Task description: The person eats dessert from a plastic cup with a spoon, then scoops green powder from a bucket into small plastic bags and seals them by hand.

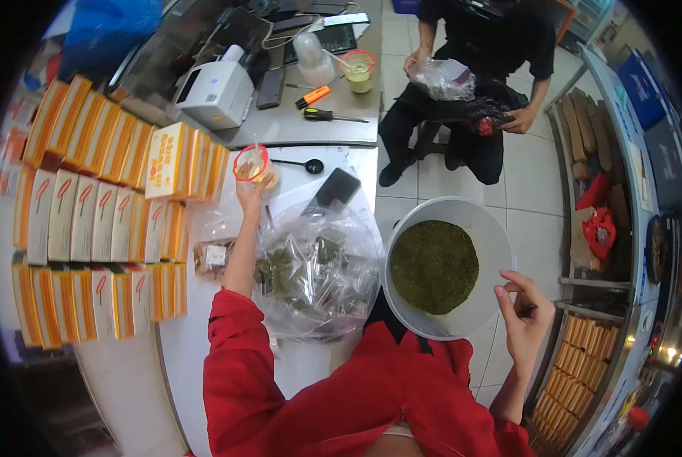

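Observation:
My left hand is closed around a clear plastic cup with a red rim, above the white table. Its contents look pale, but I cannot make them out. Beside the tub's right rim, my right hand is raised with fingers curled together; a small dark thing shows at them, too little to name. The large translucent tub rests by my lap and holds dark green crumbled leaves. To its left lies a big clear plastic bag filled with small clear packets, some with green contents.
Stacked orange-and-white boxes line the left side. A black spoon, a dark phone, a label printer, a screwdriver and another red-rimmed cup lie beyond. Opposite, a seated person handles plastic bags. Shelving stands right.

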{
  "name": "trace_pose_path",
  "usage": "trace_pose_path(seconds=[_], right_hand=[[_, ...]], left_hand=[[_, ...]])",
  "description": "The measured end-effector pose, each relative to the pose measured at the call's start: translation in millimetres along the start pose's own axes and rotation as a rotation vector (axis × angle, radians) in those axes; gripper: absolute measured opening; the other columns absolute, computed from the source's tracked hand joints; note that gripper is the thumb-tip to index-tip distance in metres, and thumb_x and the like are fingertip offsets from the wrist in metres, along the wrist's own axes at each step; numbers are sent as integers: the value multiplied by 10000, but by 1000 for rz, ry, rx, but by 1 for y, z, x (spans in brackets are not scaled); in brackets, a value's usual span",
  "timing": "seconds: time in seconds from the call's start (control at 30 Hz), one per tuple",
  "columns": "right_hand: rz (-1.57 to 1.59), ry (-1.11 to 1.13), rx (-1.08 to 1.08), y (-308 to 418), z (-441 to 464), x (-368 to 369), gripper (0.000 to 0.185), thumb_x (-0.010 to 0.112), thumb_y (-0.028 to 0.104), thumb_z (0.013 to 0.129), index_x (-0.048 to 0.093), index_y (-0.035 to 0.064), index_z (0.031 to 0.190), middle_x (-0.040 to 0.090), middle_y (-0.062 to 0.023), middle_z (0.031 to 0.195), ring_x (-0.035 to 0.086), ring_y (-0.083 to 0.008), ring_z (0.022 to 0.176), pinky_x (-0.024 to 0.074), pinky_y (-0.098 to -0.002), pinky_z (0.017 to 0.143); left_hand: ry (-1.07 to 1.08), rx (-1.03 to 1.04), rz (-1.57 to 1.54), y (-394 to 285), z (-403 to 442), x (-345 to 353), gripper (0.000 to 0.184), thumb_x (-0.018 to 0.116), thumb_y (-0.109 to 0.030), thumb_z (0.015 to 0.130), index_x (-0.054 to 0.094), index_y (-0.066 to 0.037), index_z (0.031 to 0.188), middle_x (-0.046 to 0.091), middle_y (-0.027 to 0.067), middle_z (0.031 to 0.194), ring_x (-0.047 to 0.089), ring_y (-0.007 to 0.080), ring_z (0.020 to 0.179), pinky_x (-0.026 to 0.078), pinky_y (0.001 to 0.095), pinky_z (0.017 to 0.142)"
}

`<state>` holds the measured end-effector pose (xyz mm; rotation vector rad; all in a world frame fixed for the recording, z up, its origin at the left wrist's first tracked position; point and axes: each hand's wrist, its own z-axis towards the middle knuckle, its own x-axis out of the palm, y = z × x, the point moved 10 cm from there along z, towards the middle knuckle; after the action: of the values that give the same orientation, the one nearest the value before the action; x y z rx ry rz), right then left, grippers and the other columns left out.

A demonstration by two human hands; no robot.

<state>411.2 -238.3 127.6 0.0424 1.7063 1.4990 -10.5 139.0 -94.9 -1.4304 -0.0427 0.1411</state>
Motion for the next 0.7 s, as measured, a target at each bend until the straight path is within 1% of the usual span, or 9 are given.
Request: trace_pose_path(seconds=[0.27, 0.33, 0.37, 0.4, 0.47, 0.53, 0.6, 0.63, 0.7], right_hand=[[-34, 121, -8, 10, 15, 40, 205, 655, 20, 752, 661, 71, 950, 638, -41, 725, 492, -47, 520, 341, -196, 438], [-7, 128, -154, 22, 17, 45, 215, 663, 31, 749, 655, 59, 962, 632, -69, 712, 562, -96, 563, 390, -212, 462], [-10, 124, -151, 23, 18, 45, 215, 663, 31, 749, 655, 59, 962, 632, -69, 712, 562, -96, 563, 390, -212, 462], [-19, 130, -170, 27, 18, 46, 175, 663, 31, 750, 655, 42, 925, 624, -79, 698, 565, -120, 550, 398, -227, 461], [-27, 128, -190, 25, 17, 42, 138, 664, 31, 750, 654, 25, 888, 615, -90, 683, 567, -143, 537, 406, -241, 460], [3, 108, -242, 18, 10, 37, 41, 668, 48, 760, 669, 13, 782, 532, -47, 542, 406, -88, 420, 307, -211, 402], [-113, 183, -187, 4, 5, 35, 48, 653, 47, 770, 646, 6, 746, 555, -79, 581, 479, -153, 459, 355, -247, 421], [-229, 266, -139, -5, 1, 39, 87, 638, 46, 781, 622, -2, 710, 578, -110, 621, 553, -218, 498, 404, -282, 440], [-82, 230, -181, -7, -3, 38, 79, 649, 75, 778, 626, 6, 746, 548, -101, 584, 551, -230, 496, 411, -287, 449]], left_hand=[[-143, 60, -2, 54, 38, -24, 810, 832, -75, 558, 413, -27, 1249, 473, 99, 1219, 467, 205, 1115, 399, 332, 955], [-166, -29, -65, 63, 43, -26, 901, 848, -85, 531, 358, -40, 1286, 452, 101, 1235, 475, 210, 1104, 432, 320, 900], [-247, -52, -45, 61, 35, -32, 1024, 864, -103, 502, 264, -66, 1331, 453, 84, 1200, 518, 189, 967, 470, 286, 735], [-242, -53, -46, 55, 30, -33, 1024, 864, -103, 502, 264, -66, 1331, 453, 84, 1200, 518, 189, 967, 470, 286, 735], [-330, -234, 91, 57, 11, -45, 1086, 876, -122, 477, 216, -86, 1339, 457, 66, 1144, 498, 157, 802, 428, 271, 578], [-375, -231, 56, 51, 4, -63, 1046, 865, -140, 508, 208, -89, 1321, 463, 61, 1087, 458, 145, 725, 401, 272, 544], [-549, -396, -171, 56, -13, -88, 843, 827, -217, 593, 324, -84, 1256, 480, 41, 1039, 462, 136, 730, 408, 253, 595], [-545, -395, -167, 37, -24, -87, 843, 827, -217, 593, 324, -84, 1256, 480, 41, 1039, 462, 136, 730, 408, 253, 595], [-449, -317, -565, -23, -48, -62, 569, 726, -270, 725, 432, -79, 1172, 502, 15, 995, 482, 119, 737, 420, 228, 672]])
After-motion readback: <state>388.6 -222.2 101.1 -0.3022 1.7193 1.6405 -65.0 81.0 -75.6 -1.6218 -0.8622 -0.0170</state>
